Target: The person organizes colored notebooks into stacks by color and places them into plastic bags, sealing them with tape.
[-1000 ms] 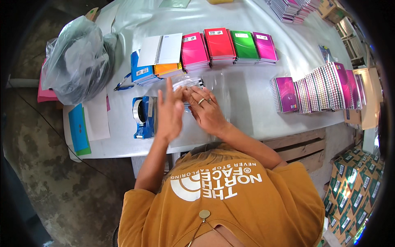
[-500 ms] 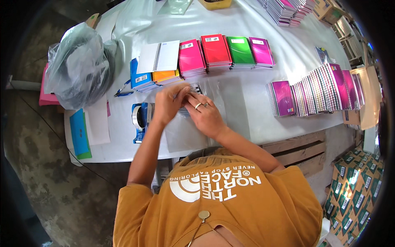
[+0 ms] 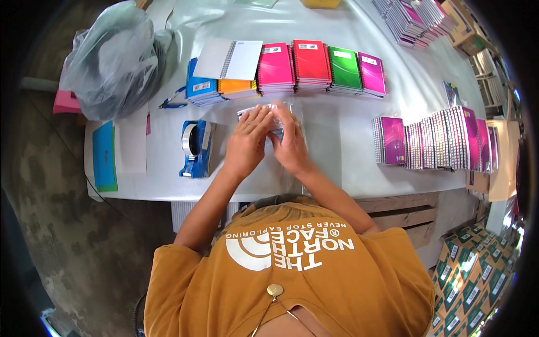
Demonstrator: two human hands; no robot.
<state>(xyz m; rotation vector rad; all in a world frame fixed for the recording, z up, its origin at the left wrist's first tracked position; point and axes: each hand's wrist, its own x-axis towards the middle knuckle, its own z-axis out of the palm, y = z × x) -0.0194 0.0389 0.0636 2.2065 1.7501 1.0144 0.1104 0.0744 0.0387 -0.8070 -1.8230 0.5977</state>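
Head view: at far left, a grey crumpled plastic bag [image 3: 115, 62] is sitting on the white worktop [image 3: 331, 146], with a blue and green flat sheet [image 3: 104, 156] lying near the worktop's front left corner. A blue tape dispenser [image 3: 195, 147] is standing just left of the left hand [image 3: 247, 143]. That hand is lying flat, fingers extended and pressing down on a clear plastic packet [image 3: 268, 112], not clenched around it. The packet is lying at the worktop's middle, under and just beyond both hands' fingertips; its long axis is running roughly left to right, and its film is glossy and wrinkled. What it is holding cannot be told. The right hand [image 3: 291, 143] is lying alongside, touching the left, its fingers likewise spread flat over the packet. Beyond the hands, a row of spiral notebook stacks [image 3: 292, 70] is running left to right: blue, orange, an open white one, pink, red, green, magenta. At right, a fanned line of magenta spiral notebooks [image 3: 438, 143] is standing well apart from the hands.
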